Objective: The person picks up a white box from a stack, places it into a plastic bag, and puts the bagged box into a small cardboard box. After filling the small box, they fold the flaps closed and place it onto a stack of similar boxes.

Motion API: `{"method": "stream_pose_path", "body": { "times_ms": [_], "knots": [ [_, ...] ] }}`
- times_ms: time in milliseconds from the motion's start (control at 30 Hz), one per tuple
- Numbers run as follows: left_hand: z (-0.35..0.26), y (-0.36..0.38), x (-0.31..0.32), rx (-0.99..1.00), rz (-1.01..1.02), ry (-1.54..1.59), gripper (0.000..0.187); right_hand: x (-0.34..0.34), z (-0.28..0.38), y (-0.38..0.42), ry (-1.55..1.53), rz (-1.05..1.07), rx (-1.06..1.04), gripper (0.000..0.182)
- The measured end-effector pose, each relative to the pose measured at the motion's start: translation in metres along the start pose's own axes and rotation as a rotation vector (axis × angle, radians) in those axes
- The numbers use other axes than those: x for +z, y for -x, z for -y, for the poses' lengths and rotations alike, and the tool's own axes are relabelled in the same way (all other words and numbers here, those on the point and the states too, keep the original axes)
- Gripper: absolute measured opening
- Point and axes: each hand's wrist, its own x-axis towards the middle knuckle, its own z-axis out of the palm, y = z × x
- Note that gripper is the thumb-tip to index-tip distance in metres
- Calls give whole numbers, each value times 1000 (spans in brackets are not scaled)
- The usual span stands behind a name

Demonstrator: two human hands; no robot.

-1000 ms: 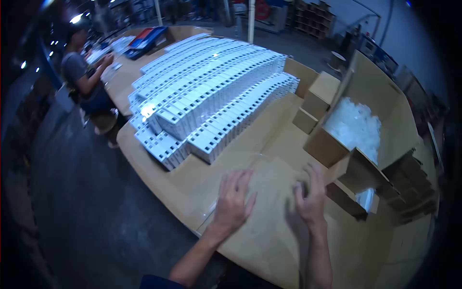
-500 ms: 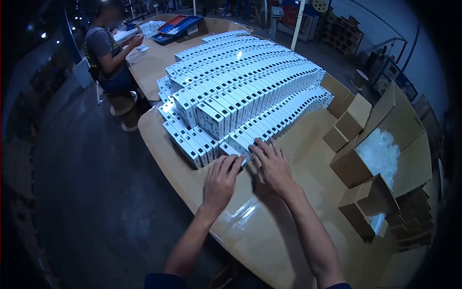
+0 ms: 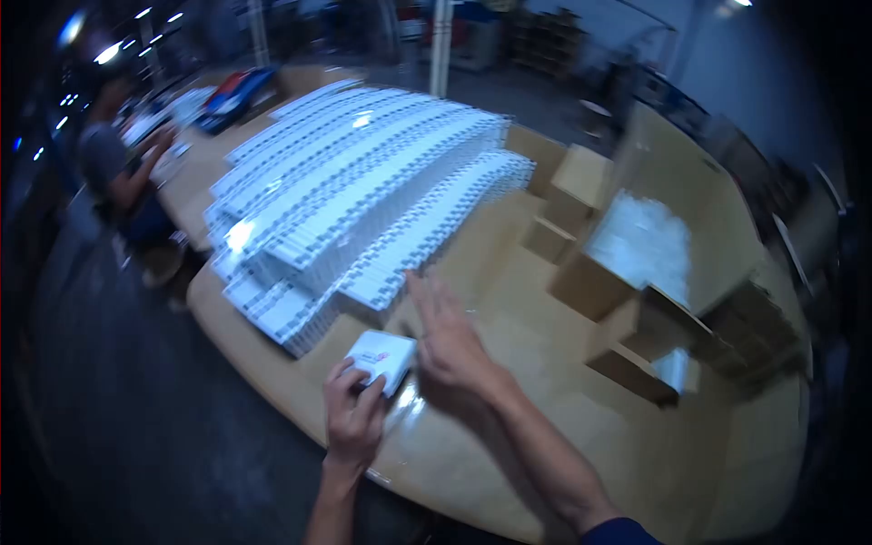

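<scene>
A small white box [image 3: 386, 352] with print on its face is gripped by my left hand [image 3: 354, 409], fingers closed on its near edge, low over the table. To its right, my right hand [image 3: 447, 341] is open, fingers stretched out toward the near end of a row of white boxes [image 3: 377, 277]; blur hides whether the fingertips touch them. Behind stand many more white boxes [image 3: 345, 195], packed on edge in long tiered rows.
On the right of the brown-covered table [image 3: 490, 313], an open carton [image 3: 595, 286] holds clear plastic bags [image 3: 640, 241]. Smaller cartons [image 3: 627, 368] stand around it. At the far left another person [image 3: 118, 168] sits near a blue and red tray [image 3: 236, 98].
My left hand has drawn one white box away from the front of the row, and its printed face now shows. My right hand's fingers have straightened. The view has swung right.
</scene>
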Motion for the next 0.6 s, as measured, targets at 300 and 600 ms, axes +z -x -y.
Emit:
{"method": "stream_pose_path", "body": {
  "times_ms": [300,600],
  "knots": [
    [-103,-55,52,397,73,238,48,-106,-1,114,-1080,-100,168,43],
    [-206,-200,160,418,430,581,20,-272,-95,157,-461,-450,253,24]
  ]
}}
